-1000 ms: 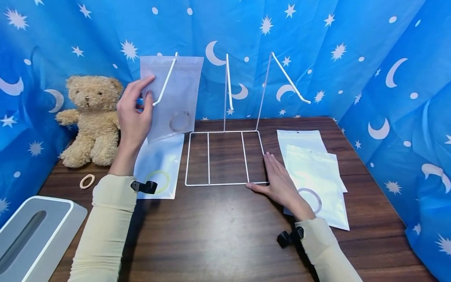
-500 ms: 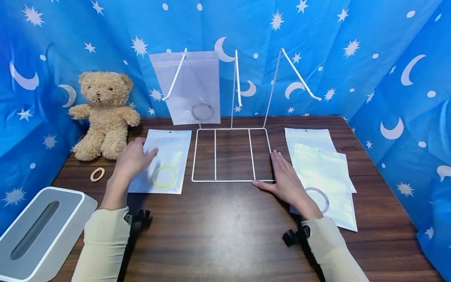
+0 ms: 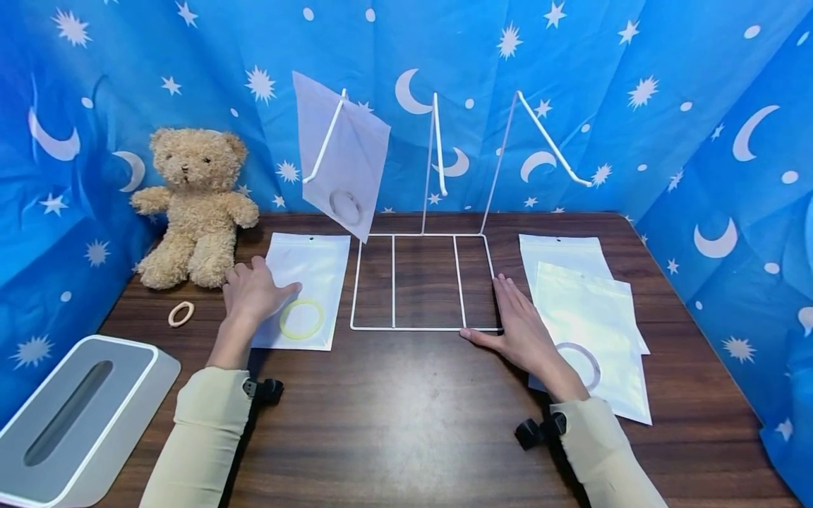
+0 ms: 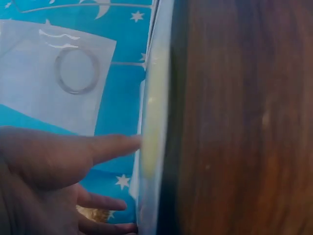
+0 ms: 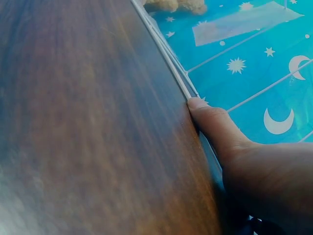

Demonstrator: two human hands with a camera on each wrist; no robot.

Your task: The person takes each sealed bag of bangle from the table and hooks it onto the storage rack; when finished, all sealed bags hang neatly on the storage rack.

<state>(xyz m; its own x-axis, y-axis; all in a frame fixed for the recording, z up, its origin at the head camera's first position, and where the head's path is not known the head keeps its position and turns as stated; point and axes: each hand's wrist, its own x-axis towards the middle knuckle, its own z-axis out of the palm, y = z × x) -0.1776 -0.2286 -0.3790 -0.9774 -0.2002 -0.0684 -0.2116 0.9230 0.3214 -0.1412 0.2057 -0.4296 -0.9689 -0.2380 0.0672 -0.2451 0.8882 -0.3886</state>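
Observation:
My left hand (image 3: 254, 293) is over the left edge of a white zip bag (image 3: 320, 264) lying on the table, fingers spread, thumb tip at the yellow ring (image 3: 320, 317) in it. My right hand (image 3: 524, 335) rests with straight fingers at the right front corner of a white wire rack (image 3: 425, 329); its thumb (image 5: 210, 117) lies along the front bar in the right wrist view. From the rack's left hook hangs another zip bag (image 3: 365, 155), turned at an angle, a greyish ring inside. The middle and right hooks hold nothing.
Two overlapping white zip bags (image 3: 610, 310) lie right of the rack, the upper with a purplish ring (image 3: 593, 367). At left are a teddy bear (image 3: 197, 219), a small wooden ring (image 3: 181, 314) and a grey-white tissue box (image 3: 136, 409). A blue curtain (image 3: 444, 42) surrounds the table.
My left hand has let go of the hanging bag and come down to the bag with the yellow ring. The hanging bag has swung round on its hook. My right hand stays at the rack.

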